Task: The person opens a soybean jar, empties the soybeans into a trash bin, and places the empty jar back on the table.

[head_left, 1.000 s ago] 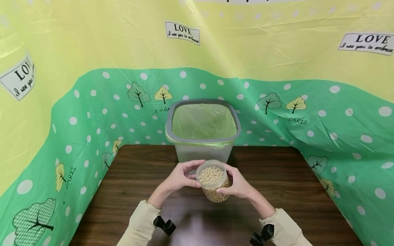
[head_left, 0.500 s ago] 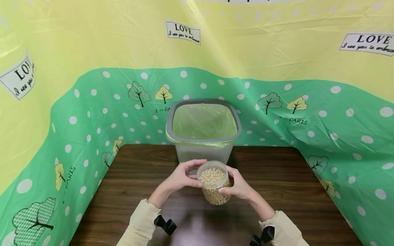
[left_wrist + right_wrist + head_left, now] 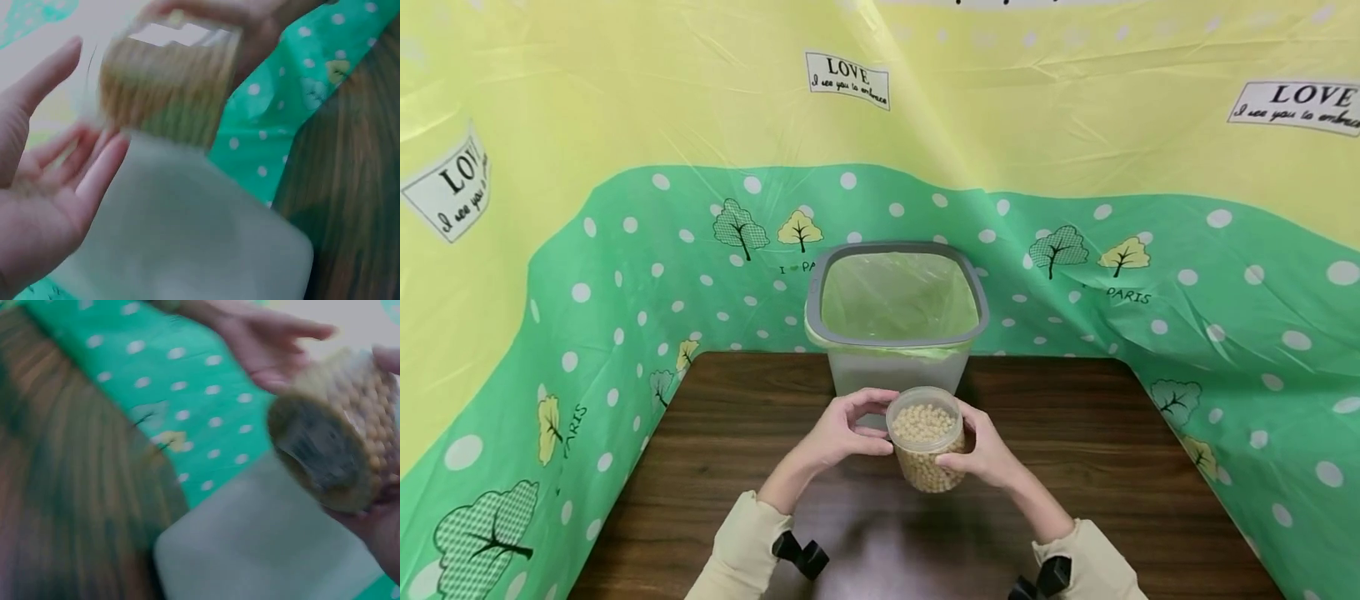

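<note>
The right hand (image 3: 988, 450) holds a clear jar (image 3: 927, 458) by its side, with the thumb on the front. The jar is full of little round tan balls (image 3: 923, 423), which come up close to the rim. The left hand (image 3: 844, 432) is on the other side of the jar, with its thumb and fingers spread wide. Its fingertips are right by the jar, but I cannot tell if they touch it. So the jar is between the 2 hands, up off the desk (image 3: 737, 433), and tipped a bit. From the right wrist you can see its round bottom, with a shiny patch on it, but that part is blurry. Just past the hands stands a pale bin (image 3: 895, 371) with a gray rim (image 3: 898, 342). A thin green bag (image 3: 895, 292) lines the bin and hangs a little over the outside edge. The brown wood desk is under the hands and reaches out to both sides of them. Closer to the person than the hands are 2 cream sleeves (image 3: 741, 537), with black things (image 3: 808, 558) at the wrists. Far past the hands hangs a yellow and green cloth (image 3: 880, 204) with white dots and trees.
</note>
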The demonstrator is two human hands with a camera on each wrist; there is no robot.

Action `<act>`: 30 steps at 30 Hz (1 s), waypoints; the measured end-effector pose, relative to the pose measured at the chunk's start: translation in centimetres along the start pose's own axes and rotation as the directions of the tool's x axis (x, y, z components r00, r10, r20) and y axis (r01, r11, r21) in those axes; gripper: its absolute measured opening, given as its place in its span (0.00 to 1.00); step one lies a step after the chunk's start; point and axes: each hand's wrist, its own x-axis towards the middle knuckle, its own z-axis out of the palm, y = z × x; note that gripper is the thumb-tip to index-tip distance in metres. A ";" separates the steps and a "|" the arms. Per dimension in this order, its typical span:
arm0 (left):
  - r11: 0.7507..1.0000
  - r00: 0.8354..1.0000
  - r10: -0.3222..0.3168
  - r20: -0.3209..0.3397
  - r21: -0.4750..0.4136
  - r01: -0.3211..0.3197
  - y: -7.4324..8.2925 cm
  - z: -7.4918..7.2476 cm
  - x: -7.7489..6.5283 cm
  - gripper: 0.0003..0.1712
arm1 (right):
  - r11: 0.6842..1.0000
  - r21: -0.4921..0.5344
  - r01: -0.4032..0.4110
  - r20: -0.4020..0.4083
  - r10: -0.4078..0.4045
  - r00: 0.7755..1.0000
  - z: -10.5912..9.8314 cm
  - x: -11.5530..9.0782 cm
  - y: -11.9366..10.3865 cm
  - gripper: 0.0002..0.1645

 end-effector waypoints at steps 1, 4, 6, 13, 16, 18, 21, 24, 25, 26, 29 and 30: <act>0.999 0.999 0.004 0.038 -0.033 -0.003 -0.1 -0.2 0.1 0.41 | 0.998 0.061 -0.005 0.046 0.003 0.999 -0.3 0.0 0.2 0.37; 0.996 0.994 0.025 0.106 -0.085 -0.016 -0.4 -0.5 0.1 0.45 | 0.989 0.144 -0.018 0.145 -0.003 0.989 -0.6 0.2 0.5 0.38; 0.996 0.995 0.037 0.091 -0.079 -0.030 -0.5 -0.3 0.1 0.47 | 0.994 0.106 -0.020 0.136 0.005 0.991 -0.5 0.2 0.6 0.39; 0.994 0.986 0.088 -0.144 0.081 -0.076 -0.3 1.0 -0.2 0.38 | 0.978 -0.204 -0.033 -0.122 0.008 0.992 0.2 0.1 0.3 0.48; 0.994 0.988 0.106 -0.108 0.047 -0.102 -0.2 0.8 0.0 0.37 | 0.997 -0.072 -0.020 -0.072 0.015 0.997 -0.1 0.1 0.2 0.42; 0.995 0.994 0.098 -0.039 -0.008 -0.098 -0.1 0.5 0.1 0.41 | 0.999 0.043 -0.009 0.008 0.008 1.000 -0.3 0.1 0.1 0.37; 0.998 0.997 0.061 0.051 -0.028 -0.060 -0.2 0.3 0.2 0.49 | 0.994 0.105 0.004 0.090 -0.013 0.996 -0.5 0.1 0.1 0.37; 0.998 0.998 0.057 0.015 0.018 -0.057 -0.4 0.6 0.0 0.50 | 1.000 0.024 -0.003 0.050 0.002 0.999 -0.1 0.0 0.0 0.39; 0.997 0.998 0.062 -0.026 0.044 -0.061 -0.5 0.8 -0.1 0.49 | 1.000 -0.029 -0.008 0.009 0.008 1.000 0.1 0.0 -0.2 0.41; 0.995 0.995 0.070 -0.071 0.073 -0.065 -0.6 1.0 -0.1 0.47 | 0.996 -0.083 -0.015 -0.034 0.013 0.999 0.4 0.0 -0.5 0.43; 0.988 0.982 0.086 -0.168 0.145 -0.062 -0.9 1.5 -0.2 0.42 | 0.974 -0.221 -0.049 -0.136 0.019 0.991 1.0 0.1 -1.6 0.46; 0.988 0.981 0.089 -0.172 0.142 -0.065 -0.9 1.5 -0.2 0.41 | 0.973 -0.224 -0.050 -0.147 0.017 0.989 1.0 0.1 -1.6 0.46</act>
